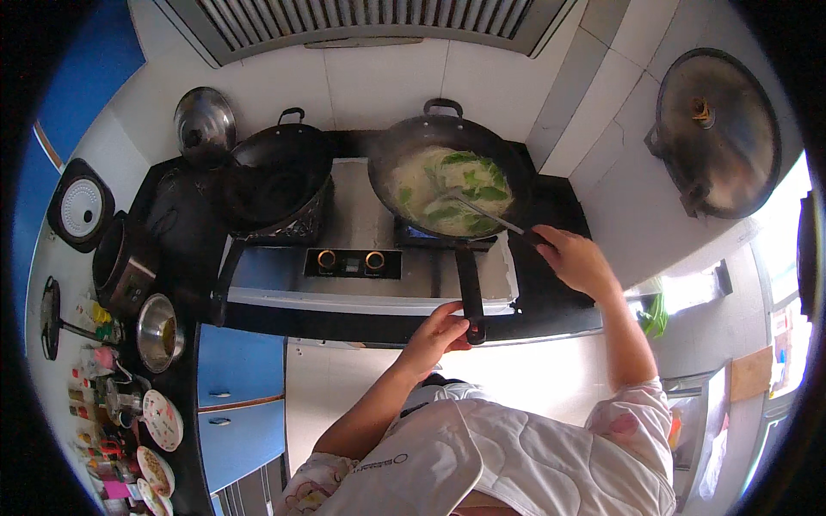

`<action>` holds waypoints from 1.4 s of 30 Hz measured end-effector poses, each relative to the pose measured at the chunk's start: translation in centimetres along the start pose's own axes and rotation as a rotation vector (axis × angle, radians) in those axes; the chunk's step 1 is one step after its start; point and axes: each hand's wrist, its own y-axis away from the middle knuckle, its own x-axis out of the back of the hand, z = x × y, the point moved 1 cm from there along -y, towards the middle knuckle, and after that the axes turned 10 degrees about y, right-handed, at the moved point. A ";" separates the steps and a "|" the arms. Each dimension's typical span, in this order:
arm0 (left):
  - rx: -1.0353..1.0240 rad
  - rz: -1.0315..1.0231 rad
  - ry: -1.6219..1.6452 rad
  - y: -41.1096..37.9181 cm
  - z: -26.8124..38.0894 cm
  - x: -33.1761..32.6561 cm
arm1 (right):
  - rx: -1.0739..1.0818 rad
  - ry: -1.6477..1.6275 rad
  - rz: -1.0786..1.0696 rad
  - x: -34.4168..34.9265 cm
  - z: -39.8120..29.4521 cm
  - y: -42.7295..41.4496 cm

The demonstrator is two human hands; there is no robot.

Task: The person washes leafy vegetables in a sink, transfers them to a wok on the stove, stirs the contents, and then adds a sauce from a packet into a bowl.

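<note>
A dark wok sits on the right burner, with pale, noodle-like strands and green leaves in cloudy liquid. My right hand is closed on the dark handle of a metal ladle or spatula, whose head is partly hidden in the food. At the counter's front edge, my left hand grips the end of the wok's long black handle.
A second black wok occupies the left burner of the gas stove. Behind it a metal lid leans against the wall. The left counter holds a rice cooker, a steel bowl and several plates. A large lid hangs at right.
</note>
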 end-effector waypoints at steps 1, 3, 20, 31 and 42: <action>0.003 -0.001 -0.001 0.0 0.1 0.0 | -0.015 0.017 -0.037 1.1 0.2 0.6; 0.006 -0.012 0.005 -0.1 0.0 0.2 | -0.045 0.053 -0.097 3.6 0.8 2.0; 0.012 -0.038 0.035 -0.2 0.1 0.4 | -0.056 0.151 -0.023 0.7 1.5 1.9; -0.006 -0.021 0.027 -0.3 -0.4 0.4 | -0.105 0.054 0.114 -5.5 0.7 -3.8; -0.027 -0.007 0.007 0.0 0.0 -0.2 | -0.154 0.061 0.196 -8.5 0.6 -7.6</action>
